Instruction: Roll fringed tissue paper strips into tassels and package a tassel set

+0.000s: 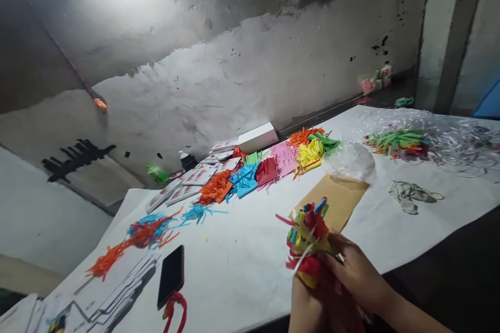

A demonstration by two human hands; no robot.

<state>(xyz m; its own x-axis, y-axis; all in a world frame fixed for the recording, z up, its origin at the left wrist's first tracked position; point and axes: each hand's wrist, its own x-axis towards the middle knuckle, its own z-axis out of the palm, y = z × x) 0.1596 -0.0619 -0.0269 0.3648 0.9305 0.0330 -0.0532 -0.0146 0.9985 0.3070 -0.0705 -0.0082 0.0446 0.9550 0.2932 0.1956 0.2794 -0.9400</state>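
Observation:
A bundle of crepe-paper strips (pixel 308 237) in red, yellow, blue and green is held up over the near edge of the table. A thin white strip crosses the bundle. My left hand (pixel 307 304) is closed around its lower part from below, with the fingers mostly hidden by the paper. My right hand (pixel 355 265) grips it from the right side, thumb and fingers pressed against the strips. Just behind the bundle lies a flat brown envelope (pixel 347 192).
The white-covered table (pixel 242 250) carries colourful fringed paper stacks (pixel 246 179), a white box (pixel 258 138), clear plastic strips (pixel 453 140) and a knotted string bundle (pixel 414 192). Nearer left are a phone (pixel 171 276) with a red cord, loose orange strips (pixel 113 255) and papers (pixel 113 291).

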